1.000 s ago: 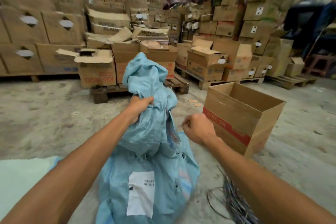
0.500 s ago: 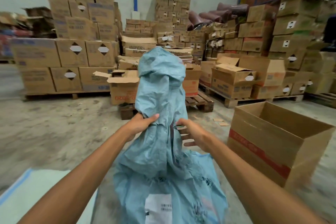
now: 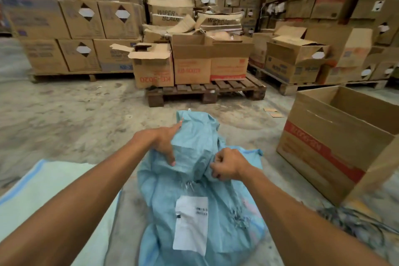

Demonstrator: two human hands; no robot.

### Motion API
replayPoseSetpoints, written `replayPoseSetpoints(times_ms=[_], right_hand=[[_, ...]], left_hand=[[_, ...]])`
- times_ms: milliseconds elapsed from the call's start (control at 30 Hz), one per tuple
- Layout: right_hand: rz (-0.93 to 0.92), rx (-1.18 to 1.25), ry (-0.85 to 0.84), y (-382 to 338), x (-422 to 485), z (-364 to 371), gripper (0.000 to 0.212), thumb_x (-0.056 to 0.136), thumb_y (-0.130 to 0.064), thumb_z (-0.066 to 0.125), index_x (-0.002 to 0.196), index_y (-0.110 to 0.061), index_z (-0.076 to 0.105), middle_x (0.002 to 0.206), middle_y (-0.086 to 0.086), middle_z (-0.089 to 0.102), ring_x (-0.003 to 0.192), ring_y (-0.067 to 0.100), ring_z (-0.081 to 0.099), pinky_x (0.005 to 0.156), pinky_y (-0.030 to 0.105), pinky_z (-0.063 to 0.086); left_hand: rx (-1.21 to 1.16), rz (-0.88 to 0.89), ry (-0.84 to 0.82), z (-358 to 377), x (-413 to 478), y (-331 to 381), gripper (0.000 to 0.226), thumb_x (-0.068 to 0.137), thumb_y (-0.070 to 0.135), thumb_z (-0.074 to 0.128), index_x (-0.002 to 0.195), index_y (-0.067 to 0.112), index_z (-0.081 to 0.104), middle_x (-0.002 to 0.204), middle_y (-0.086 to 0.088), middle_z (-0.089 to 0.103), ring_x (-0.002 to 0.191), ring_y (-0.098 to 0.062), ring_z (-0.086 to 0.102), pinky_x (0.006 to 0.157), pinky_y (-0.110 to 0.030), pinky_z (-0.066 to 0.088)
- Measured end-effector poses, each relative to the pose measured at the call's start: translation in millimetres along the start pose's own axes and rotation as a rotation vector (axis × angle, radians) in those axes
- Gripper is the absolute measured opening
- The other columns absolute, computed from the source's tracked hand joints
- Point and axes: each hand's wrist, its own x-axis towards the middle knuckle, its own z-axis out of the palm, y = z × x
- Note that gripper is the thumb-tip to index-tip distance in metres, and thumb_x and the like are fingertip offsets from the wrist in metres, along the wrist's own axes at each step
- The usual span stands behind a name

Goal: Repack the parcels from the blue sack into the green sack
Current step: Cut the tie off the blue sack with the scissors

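Observation:
The blue sack lies bulging on the concrete floor in front of me, a white label on its near side. Its loose neck is folded down away from me. My left hand rests flat on the left of the neck, fingers spread, forefinger pointing forward. My right hand is clenched on a pinch of the sack's fabric at the right of the neck. A pale green sack with a blue edge lies flat on the floor at my left. No parcels show.
An open cardboard box with a red stripe stands at the right. A wooden pallet with boxes is straight ahead, more stacked cartons behind. A tangle of dark straps lies at the lower right.
The sack's neck, held upright before, has come down and now lies folded low. My left hand has let go and flattened on it; my right hand has closed on the fabric.

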Motion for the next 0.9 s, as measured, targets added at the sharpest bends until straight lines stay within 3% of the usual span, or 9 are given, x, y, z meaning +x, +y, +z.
replayPoseSetpoints(times_ms=[133, 233, 333, 400, 467, 533, 600, 767, 900], right_hand=[[0.008, -0.112, -0.187, 6, 19, 16, 0.049, 0.071, -0.054, 0.062, 0.095, -0.013, 0.073, 0.104, 0.013, 0.070, 0.097, 0.028, 0.064, 0.081, 0.036, 0.051], [0.013, -0.281, -0.303, 12, 34, 43, 0.101, 0.063, -0.062, 0.060, 0.153, -0.024, 0.034, 0.162, 0.012, 0.022, 0.142, 0.034, 0.034, 0.111, 0.049, 0.038], [-0.001, -0.409, -0.303, 31, 50, 77, 0.093, 0.088, -0.048, 0.056, 0.159, -0.028, 0.000, 0.166, 0.004, -0.018, 0.153, 0.032, -0.003, 0.117, 0.058, 0.024], [-0.038, -0.530, -0.279, 43, 57, 90, 0.082, 0.095, -0.034, 0.049, 0.159, -0.028, -0.002, 0.164, 0.004, -0.023, 0.153, 0.031, -0.011, 0.117, 0.057, 0.021], [-0.081, -0.635, -0.234, 52, 65, 101, 0.078, 0.094, -0.029, 0.048, 0.160, -0.024, 0.007, 0.164, 0.005, -0.024, 0.153, 0.031, -0.011, 0.117, 0.055, 0.018], [-0.125, -0.684, -0.201, 59, 77, 110, 0.065, 0.093, -0.028, 0.048, 0.155, -0.017, 0.030, 0.163, 0.005, -0.025, 0.153, 0.031, -0.011, 0.117, 0.054, 0.017], [-0.169, -0.694, -0.155, 63, 82, 115, 0.057, 0.095, -0.029, 0.045, 0.150, -0.016, 0.039, 0.163, 0.005, -0.028, 0.153, 0.032, -0.013, 0.117, 0.055, 0.014], [-0.232, -0.658, -0.066, 73, 82, 124, 0.060, 0.101, -0.024, 0.038, 0.158, -0.020, 0.020, 0.163, 0.003, -0.027, 0.152, 0.034, -0.013, 0.118, 0.057, 0.012], [-0.215, -0.608, -0.096, 65, 80, 107, 0.065, 0.094, -0.026, 0.048, 0.156, -0.024, 0.028, 0.168, 0.002, -0.001, 0.153, 0.029, 0.003, 0.117, 0.054, 0.016]], left_hand=[[0.260, -0.094, 0.661, 36, 20, -10, 0.096, 0.058, 0.034, 0.085, 0.138, 0.016, 0.036, 0.125, -0.012, 0.050, 0.114, -0.031, 0.049, 0.090, -0.042, 0.046], [0.383, 0.092, 0.938, 51, 33, -15, 0.041, 0.066, 0.004, 0.069, 0.099, 0.015, 0.048, 0.093, -0.009, 0.056, 0.085, -0.032, 0.054, 0.066, -0.042, 0.044], [0.201, 0.301, 0.604, 72, 45, -27, 0.010, 0.078, 0.020, 0.057, 0.083, 0.021, 0.048, 0.085, -0.005, 0.067, 0.086, -0.033, 0.064, 0.064, -0.036, 0.046], [0.205, 0.360, 0.354, 88, 49, -38, 0.033, 0.083, 0.043, 0.046, 0.105, 0.023, 0.059, 0.109, 0.000, 0.069, 0.106, -0.026, 0.063, 0.080, -0.034, 0.046], [0.252, 0.258, 0.107, 112, 57, -58, 0.063, 0.090, 0.066, 0.030, 0.140, 0.032, 0.047, 0.148, 0.007, 0.047, 0.141, -0.022, 0.039, 0.111, -0.040, 0.031], [0.267, 0.113, -0.040, 131, 69, -83, 0.069, 0.094, 0.073, 0.022, 0.155, 0.041, 0.020, 0.164, 0.010, 0.013, 0.153, -0.018, 0.006, 0.122, -0.051, 0.003], [0.294, 0.048, -0.071, 139, 80, -102, 0.064, 0.097, 0.067, 0.020, 0.156, 0.043, 0.010, 0.166, 0.004, 0.003, 0.153, -0.018, -0.001, 0.122, -0.050, -0.001], [0.350, 0.050, -0.137, 144, 94, -105, 0.058, 0.102, 0.058, 0.020, 0.156, 0.042, 0.006, 0.166, -0.010, 0.001, 0.153, -0.026, -0.001, 0.123, -0.044, 0.007], [0.355, 0.059, 0.047, 128, 83, -90, 0.050, 0.097, 0.046, 0.049, 0.143, 0.029, 0.049, 0.147, -0.013, 0.048, 0.138, -0.027, 0.042, 0.107, -0.037, 0.039]])
